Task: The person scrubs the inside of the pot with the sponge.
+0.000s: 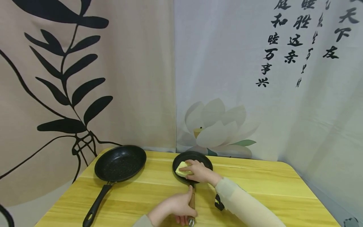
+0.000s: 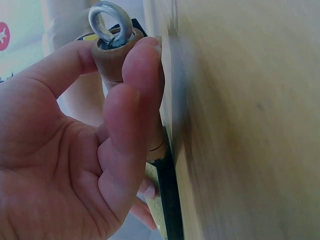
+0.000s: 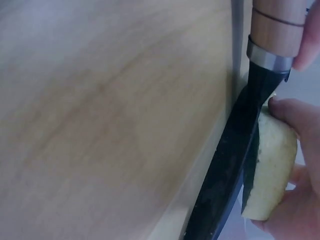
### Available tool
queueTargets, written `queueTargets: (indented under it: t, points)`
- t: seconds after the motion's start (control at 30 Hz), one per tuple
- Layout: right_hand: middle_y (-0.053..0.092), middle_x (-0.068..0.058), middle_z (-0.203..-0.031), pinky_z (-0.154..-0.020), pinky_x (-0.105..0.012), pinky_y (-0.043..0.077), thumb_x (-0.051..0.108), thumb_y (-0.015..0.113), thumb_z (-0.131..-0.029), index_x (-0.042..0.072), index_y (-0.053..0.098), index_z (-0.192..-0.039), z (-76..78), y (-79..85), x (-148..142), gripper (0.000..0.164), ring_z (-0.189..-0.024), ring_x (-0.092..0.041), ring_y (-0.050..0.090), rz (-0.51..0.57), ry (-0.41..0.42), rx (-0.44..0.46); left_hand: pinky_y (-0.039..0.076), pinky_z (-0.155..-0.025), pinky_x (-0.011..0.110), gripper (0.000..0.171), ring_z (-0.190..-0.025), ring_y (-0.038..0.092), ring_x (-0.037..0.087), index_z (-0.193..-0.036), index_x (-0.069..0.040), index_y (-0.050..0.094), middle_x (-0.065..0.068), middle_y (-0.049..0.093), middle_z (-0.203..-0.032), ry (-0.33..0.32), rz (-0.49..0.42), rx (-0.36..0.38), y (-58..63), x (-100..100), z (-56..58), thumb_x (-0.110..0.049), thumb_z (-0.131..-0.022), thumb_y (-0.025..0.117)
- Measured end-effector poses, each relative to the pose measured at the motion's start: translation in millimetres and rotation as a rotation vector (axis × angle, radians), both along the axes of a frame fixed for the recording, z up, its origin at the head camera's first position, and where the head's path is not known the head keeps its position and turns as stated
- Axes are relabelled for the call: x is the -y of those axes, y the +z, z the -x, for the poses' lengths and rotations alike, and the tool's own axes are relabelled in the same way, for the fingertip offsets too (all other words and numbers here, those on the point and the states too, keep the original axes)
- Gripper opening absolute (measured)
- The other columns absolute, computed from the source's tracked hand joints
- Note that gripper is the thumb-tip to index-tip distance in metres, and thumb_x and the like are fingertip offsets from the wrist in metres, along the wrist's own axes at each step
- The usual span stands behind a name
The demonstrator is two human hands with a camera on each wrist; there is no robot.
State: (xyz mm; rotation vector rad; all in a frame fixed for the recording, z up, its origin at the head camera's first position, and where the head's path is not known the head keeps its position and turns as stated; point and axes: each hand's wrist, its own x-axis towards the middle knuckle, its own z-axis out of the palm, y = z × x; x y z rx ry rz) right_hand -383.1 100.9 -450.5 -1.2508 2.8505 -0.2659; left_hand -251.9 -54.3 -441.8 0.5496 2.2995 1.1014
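Observation:
A small black frying pan (image 1: pixel 209 160) with a wooden handle (image 1: pixel 192 201) lies near the table's far edge, handle towards me. My left hand (image 1: pixel 180 205) grips that handle, its thumb stretched along the top towards the pan. In the left wrist view the fingers curl round the handle end (image 2: pixel 111 62), which carries a metal ring (image 2: pixel 104 10). Inside the pan, my right hand (image 1: pixel 199 171) holds a pale yellow sponge (image 1: pixel 182 170). Seen from the right wrist, thumb and fingers pinch the sponge (image 3: pixel 275 160), and its dark underside meets the pan.
A larger black frying pan (image 1: pixel 120 164) sits at the left, its black handle (image 1: pixel 97 203) pointing to the front left. Beside my right forearm is a small black object (image 1: pixel 219 202). Printed curtains (image 1: pixel 147 78) hang behind the wooden table (image 1: pixel 269 183).

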Motion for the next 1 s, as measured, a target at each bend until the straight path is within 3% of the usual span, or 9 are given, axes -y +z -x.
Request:
queueTargets:
  t: [0.37, 0.47, 0.57, 0.7, 0.8, 1.0]
  points:
    - [0.04, -0.017, -0.147, -0.097, -0.063, 0.039, 0.03, 0.062, -0.096, 0.03, 0.058, -0.137, 6.1, -1.2, 7, 0.041, -0.128, -0.04, 0.043, -0.011, -0.009, -0.031, 0.049, -0.036, 0.034, 0.097, -0.04, 0.058, 0.019, -0.15, 0.01, 0.012, 0.009, 0.062, -0.052, 0.039, 0.009, -0.023, -1.6, -4, -0.7, -0.022, -0.082, 0.072]
    - [0.04, -0.017, -0.147, -0.096, -0.064, 0.039, 0.03, 0.063, -0.096, 0.031, 0.058, -0.137, 8.2, -2.4, 8, 0.041, -0.127, -0.04, 0.043, -0.012, -0.011, -0.037, 0.05, -0.037, 0.034, 0.098, -0.04, 0.059, 0.021, -0.151, 0.01, 0.01, 0.009, 0.063, -0.052, 0.031, 0.002, -0.004, -2.6, -3, 2.0, -0.023, -0.082, 0.072]
    - [0.039, -0.018, -0.147, -0.096, -0.067, 0.038, 0.03, 0.063, -0.096, 0.031, 0.058, -0.137, 9.3, -2.8, 8, 0.041, -0.127, -0.042, 0.043, -0.006, -0.012, -0.034, 0.052, -0.039, 0.033, 0.099, -0.041, 0.06, 0.017, -0.152, 0.008, 0.008, 0.003, 0.062, -0.052, -0.007, 0.052, -0.026, -13.6, -1, 10.8, -0.031, -0.085, 0.07]
    - [0.037, -0.02, -0.149, -0.097, -0.068, 0.037, 0.032, 0.063, -0.096, 0.031, 0.057, -0.138, 10.1, -3.0, 8, 0.043, -0.13, -0.043, 0.04, -0.004, -0.025, -0.008, 0.052, -0.039, 0.033, 0.1, -0.041, 0.06, 0.018, -0.152, 0.008, 0.007, 0.003, 0.062, -0.052, -0.008, 0.049, -0.031, -14.9, -1, 12.2, -0.033, -0.085, 0.07]
    - [0.036, -0.021, -0.149, -0.098, -0.064, 0.039, 0.033, 0.064, -0.095, 0.031, 0.055, -0.139, 10.4, -2.9, 7, 0.045, -0.131, -0.042, 0.04, -0.011, -0.027, 0.01, 0.051, -0.038, 0.036, 0.1, -0.04, 0.059, 0.022, -0.151, 0.009, 0.01, 0.009, 0.063, -0.052, 0.022, -0.002, 0.001, -4.0, -2, 5.6, -0.026, -0.083, 0.073]
    - [0.042, -0.02, -0.145, -0.094, -0.06, 0.044, 0.034, 0.064, -0.095, 0.034, 0.054, -0.14, 10.8, -1.6, 5, 0.046, -0.128, -0.04, 0.044, -0.045, -0.028, 0.017, 0.052, -0.038, 0.034, 0.101, -0.041, 0.06, 0.019, -0.151, 0.01, 0.007, 0.006, 0.063, -0.052, -0.002, 0.023, -0.02, -16.2, -2, 12.1, -0.029, -0.084, 0.072]
